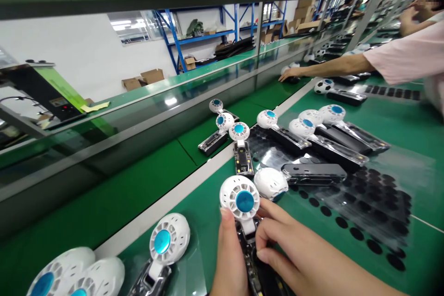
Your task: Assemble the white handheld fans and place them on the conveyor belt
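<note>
Both of the person's hands sit at the bottom edge of the view, closed around one small fan unit [244,208]: the left hand [231,259] grips the dark handle from the left with its thumb up beside the white round head, and the right hand [294,259] pinches the neck just under the head with curled fingers. That unit stands upright between the hands, its blue centre cap facing the camera, above the green bench mat [391,129].

Going down in size, a long green conveyor belt [114,194] runs diagonally past on the left, with a pale rail along its near edge. A clear sheet of black round pads [367,208] lies on the mat right of the hands. Upon it rests a row of finished fans [322,134] with black handles, well apart from the hands. A loose white fan head [270,182] lies just beyond the held unit, beside a dark handle shell [314,173]. Three more fans [227,129] lie on the belt. Another fan [163,249] lies left of the left hand, with two white heads [76,273] at the corner.

A co-worker's arm [333,67] in a pink sleeve reaches across the belt far off. No readable writing or brand shows anywhere.
</note>
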Tool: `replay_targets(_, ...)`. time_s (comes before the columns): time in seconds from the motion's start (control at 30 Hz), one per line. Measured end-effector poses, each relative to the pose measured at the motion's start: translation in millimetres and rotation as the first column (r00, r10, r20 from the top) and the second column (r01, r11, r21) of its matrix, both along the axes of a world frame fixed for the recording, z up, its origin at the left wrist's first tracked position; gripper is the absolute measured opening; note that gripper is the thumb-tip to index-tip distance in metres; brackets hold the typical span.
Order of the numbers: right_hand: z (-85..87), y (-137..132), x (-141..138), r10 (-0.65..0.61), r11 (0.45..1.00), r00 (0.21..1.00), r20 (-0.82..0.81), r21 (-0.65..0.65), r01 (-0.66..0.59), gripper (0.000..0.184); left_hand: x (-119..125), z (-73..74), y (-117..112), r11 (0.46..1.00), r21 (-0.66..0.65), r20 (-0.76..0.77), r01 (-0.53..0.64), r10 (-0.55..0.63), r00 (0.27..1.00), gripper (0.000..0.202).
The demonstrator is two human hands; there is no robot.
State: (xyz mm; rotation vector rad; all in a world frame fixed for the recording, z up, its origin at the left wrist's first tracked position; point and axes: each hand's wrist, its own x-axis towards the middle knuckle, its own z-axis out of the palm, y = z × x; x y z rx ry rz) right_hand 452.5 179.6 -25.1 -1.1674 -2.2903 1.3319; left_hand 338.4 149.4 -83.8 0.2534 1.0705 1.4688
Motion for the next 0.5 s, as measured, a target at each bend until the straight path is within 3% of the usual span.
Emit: replay_targets(0.5, -16.9, -10.6, 2.9, -0.085, 0.995, 0.996, 0.033, 0.049, 0.084, 0.016, 0.7, 0.0, -0.9, 0.999, -0.026, 0.012, 0.028, -0.028, 1.0, 0.062)
